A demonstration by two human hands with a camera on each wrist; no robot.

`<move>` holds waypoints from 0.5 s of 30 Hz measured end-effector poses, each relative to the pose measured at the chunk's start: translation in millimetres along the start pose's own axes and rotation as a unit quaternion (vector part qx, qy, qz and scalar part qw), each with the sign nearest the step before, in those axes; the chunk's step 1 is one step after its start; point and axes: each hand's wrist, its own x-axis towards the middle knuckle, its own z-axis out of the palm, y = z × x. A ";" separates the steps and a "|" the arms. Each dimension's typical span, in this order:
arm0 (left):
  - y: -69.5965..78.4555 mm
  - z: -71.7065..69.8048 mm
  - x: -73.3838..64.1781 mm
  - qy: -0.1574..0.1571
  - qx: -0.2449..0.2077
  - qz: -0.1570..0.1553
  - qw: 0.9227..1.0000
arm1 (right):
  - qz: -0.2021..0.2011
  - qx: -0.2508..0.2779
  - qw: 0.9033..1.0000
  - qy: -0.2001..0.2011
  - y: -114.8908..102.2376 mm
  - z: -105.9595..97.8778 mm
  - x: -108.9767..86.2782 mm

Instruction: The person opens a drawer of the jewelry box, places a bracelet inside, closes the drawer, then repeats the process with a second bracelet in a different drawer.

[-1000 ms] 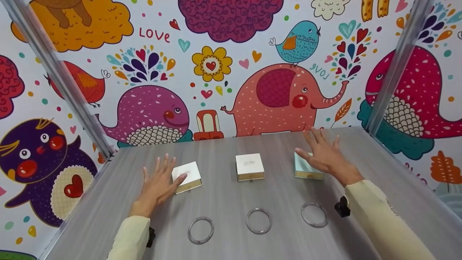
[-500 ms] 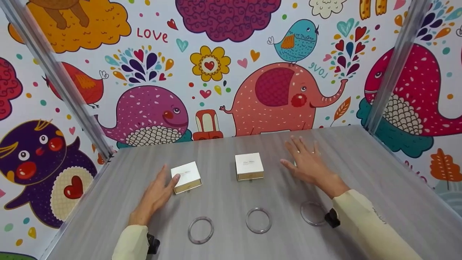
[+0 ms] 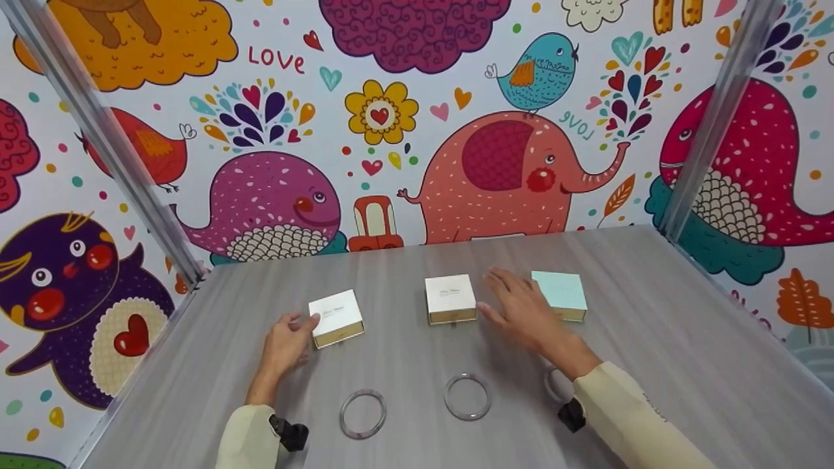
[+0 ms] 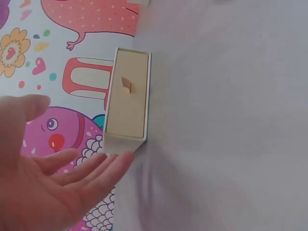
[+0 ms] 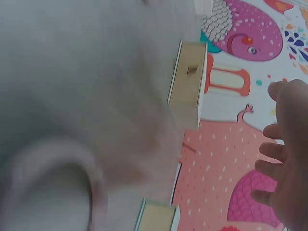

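Observation:
My left hand (image 3: 285, 345) is at the left side of a white box (image 3: 335, 316), thumb by its edge. In the left wrist view its loosely bent fingertips (image 4: 126, 158) come right to the end of that box, and nothing is in the palm. My right hand (image 3: 524, 312), fingers spread, hovers between the middle white box (image 3: 451, 296) and a mint-green box (image 3: 561, 290), overlapping the green one's left side. Nearer me lie a left bangle (image 3: 357, 436), a middle bangle (image 3: 468, 418) and a right bangle (image 3: 548, 384), the last mostly hidden by the right arm.
All of it is on a grey wood-grain table (image 3: 404, 365). A wall (image 3: 417, 163) printed with cartoon animals closes off the back. Metal posts stand at the left (image 3: 140, 169) and right (image 3: 710, 143) rear corners. The boxes have tan drawer fronts; a small tab (image 4: 126, 84) shows on one.
The right hand has swung left, off the mint-green box toward the middle one, and its forearm now covers most of the right bangle. My left hand has drawn back slightly, its fingers bending more.

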 end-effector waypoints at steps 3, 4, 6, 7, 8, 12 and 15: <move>-2.3 3.7 3.1 -0.017 -0.030 -0.016 0.999 | -0.009 0.029 0.999 0.016 -11.4 6.0 0.4; -2.6 4.9 4.1 -0.021 -0.039 -0.020 0.999 | -0.014 0.038 0.999 0.020 -14.7 8.4 0.6; -3.8 7.3 6.6 -0.026 -0.059 -0.029 0.997 | -0.024 0.057 0.998 0.028 -21.4 12.5 0.7; -4.4 8.4 7.8 -0.026 -0.067 -0.034 0.997 | -0.028 0.065 0.997 0.032 -24.2 14.9 0.8; -4.5 9.2 8.5 -0.024 -0.072 -0.037 0.996 | -0.032 0.076 0.996 0.036 -27.2 17.0 0.7; -6.3 11.9 11.6 -0.021 -0.081 -0.045 0.995 | -0.025 0.114 0.993 0.029 -40.9 25.9 -1.6; -7.9 13.0 13.4 -0.025 -0.081 -0.051 0.995 | -0.023 0.158 0.987 -0.006 -54.7 32.7 -3.0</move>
